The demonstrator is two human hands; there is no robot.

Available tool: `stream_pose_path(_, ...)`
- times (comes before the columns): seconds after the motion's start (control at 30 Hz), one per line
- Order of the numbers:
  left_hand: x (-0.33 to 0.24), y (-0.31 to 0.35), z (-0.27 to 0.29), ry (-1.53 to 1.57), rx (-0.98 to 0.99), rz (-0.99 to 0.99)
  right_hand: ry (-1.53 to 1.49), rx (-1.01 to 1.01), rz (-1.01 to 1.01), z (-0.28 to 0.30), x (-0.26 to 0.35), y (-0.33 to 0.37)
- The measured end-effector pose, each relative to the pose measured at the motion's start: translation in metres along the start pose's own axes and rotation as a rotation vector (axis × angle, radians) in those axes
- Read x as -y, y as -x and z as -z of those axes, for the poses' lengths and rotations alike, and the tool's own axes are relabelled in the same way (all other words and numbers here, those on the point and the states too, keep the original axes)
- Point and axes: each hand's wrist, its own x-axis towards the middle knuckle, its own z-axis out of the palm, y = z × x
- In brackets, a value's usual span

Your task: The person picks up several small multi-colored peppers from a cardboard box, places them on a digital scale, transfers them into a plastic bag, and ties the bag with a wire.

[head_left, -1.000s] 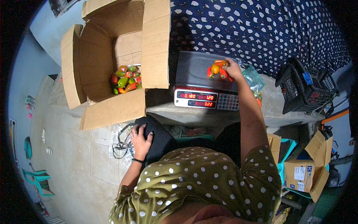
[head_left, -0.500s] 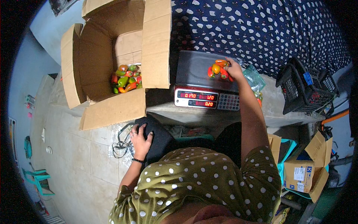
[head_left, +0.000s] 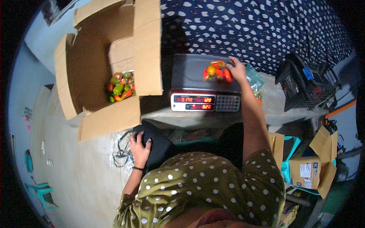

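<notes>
On the grey platform of a digital scale (head_left: 194,78) lies a small group of red and orange peppers (head_left: 217,71). My right hand (head_left: 238,71) is at their right side, over the platform's right part, its fingers stretched out and holding nothing I can see. My left hand (head_left: 140,150) rests on my dark-clothed left leg with its fingers spread. To the left of the scale, an open cardboard box (head_left: 91,64) has several green, red and orange peppers (head_left: 122,87) in its lower right corner.
A clear plastic bag (head_left: 254,79) with more peppers lies just right of the scale. Beyond it stands a black plastic crate (head_left: 304,83). A smaller open carton (head_left: 305,173) sits at lower right. Black cord in clear plastic (head_left: 121,154) lies beside my left hand.
My right hand has drawn back slightly to the right from the peppers on the scale and its fingers have straightened. The whole view has shifted a little; my left hand stays on my leg.
</notes>
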Motion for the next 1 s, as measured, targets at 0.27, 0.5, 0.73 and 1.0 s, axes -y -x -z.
stream_pose_path(0.27,-0.006,-0.005,-0.003,-0.025,0.033,-0.028,-0.263,-0.515,-0.1,0.062,-0.109,0.0)
stream_pose_path(0.5,-0.012,-0.007,-0.007,-0.08,0.064,0.017,-0.268,-0.056,-0.275,0.032,-0.212,-0.014)
stream_pose_path(0.73,-0.004,-0.009,-0.01,-0.084,0.052,-0.006,0.332,0.159,-0.279,-0.054,-0.254,-0.013)
stream_pose_path(1.0,-0.015,-0.019,-0.009,-0.122,0.091,0.026,0.399,0.133,-0.353,-0.055,-0.262,-0.02)
